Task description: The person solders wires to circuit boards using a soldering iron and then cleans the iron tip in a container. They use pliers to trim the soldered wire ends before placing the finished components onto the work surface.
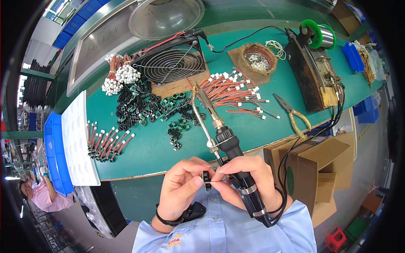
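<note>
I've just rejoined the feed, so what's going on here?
The person's left hand pinches a small black part. The right hand, close beside it, holds a long black soldering iron pointing over the green bench. On the bench lie a heap of black-and-green parts and a spread of red-and-black wires with white ends. A smaller group of white-ended wires lies at left.

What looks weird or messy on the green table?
The round dish has a crusty brown rim around silvery bits, and the dark box near the green-rimmed spool looks stained. Both seem grimy. The little dark parts lie jumbled, but nothing looks clearly spilled.
</note>
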Tool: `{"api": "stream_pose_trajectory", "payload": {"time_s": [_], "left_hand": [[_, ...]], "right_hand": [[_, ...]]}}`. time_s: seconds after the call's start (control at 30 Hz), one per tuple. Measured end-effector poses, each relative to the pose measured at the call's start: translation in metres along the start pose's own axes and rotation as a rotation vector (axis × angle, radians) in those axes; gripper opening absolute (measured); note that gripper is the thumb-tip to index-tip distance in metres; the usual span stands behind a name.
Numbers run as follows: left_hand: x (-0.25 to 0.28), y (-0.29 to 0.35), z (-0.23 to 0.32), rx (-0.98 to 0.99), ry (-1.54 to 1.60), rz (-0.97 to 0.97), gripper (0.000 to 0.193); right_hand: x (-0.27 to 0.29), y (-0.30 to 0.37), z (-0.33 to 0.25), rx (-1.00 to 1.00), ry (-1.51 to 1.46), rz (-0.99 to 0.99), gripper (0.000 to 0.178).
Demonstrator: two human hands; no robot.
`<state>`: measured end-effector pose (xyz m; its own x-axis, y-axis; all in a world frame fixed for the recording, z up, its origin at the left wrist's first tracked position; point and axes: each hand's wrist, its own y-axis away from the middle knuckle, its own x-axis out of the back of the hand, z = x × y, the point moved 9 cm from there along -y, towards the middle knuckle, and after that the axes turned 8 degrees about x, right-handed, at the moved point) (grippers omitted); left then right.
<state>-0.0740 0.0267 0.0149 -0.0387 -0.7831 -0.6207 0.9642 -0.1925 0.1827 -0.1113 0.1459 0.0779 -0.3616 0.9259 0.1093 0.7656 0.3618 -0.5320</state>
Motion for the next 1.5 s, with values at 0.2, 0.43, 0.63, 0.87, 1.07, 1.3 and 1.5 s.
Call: {"api": "stream_pose_trajectory", "payload": {"time_s": [0.2, 0.43, 0.63, 0.87, 1.07, 1.3, 1.5], "left_hand": [[-0.001, -0.001, -0.001, 0.007, 0.031, 0.004, 0.021], [-0.001, -0.002, 0.002, 0.001, -0.015, 0.009, 0.021], [-0.003, -0.003, 0.001, 0.047, -0.013, 0.028, 0.022], [-0.003, -0.003, -0.004, 0.023, 0.015, -0.055, 0.022], [-0.002, -0.002, -0.004, 0.028, 0.031, -0.026, 0.021], [-0.003, -0.001, -0.003, 0.069, 0.014, -0.023, 0.023], [-0.002, 0.001, -0.004, 0.130, -0.059, 0.003, 0.021]], "right_hand": [[0.000, -0.001, 0.000, 0.000, -0.017, 0.003, 0.042], [0.002, 0.000, 0.003, -0.030, -0.019, 0.002, 0.043], [0.003, 0.002, 0.006, -0.062, -0.050, 0.016, 0.043], [0.003, 0.003, 0.006, -0.072, -0.056, 0.017, 0.042], [0.002, -0.001, 0.005, -0.046, -0.057, -0.034, 0.042], [0.006, 0.001, 0.008, -0.101, -0.119, 0.019, 0.040], [0.008, -0.009, 0.002, 0.033, 0.064, -0.096, 0.041]]}}
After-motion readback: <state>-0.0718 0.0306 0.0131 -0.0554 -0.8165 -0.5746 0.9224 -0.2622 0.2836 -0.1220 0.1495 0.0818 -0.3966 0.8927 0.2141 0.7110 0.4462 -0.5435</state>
